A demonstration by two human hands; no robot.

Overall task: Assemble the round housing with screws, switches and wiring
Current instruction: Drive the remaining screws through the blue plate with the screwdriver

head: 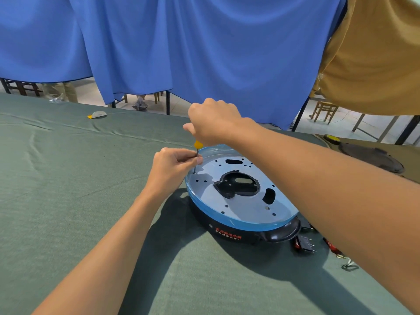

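Head camera: the round housing [241, 198] sits on the green-clothed table [68, 178]. The right hand [213, 123] is fisted round the screwdriver [198, 144] (upright, tip at the housing's left edge), and the left hand [175, 167] pinches its shaft.

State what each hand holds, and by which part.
Right hand grips the screwdriver by its yellow handle; left hand pinches its metal shaft.

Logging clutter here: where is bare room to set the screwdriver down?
The green cloth left of the housing, beyond the left hand, is bare, as is the strip in front of it. Crowded: switches and wiring right of it.
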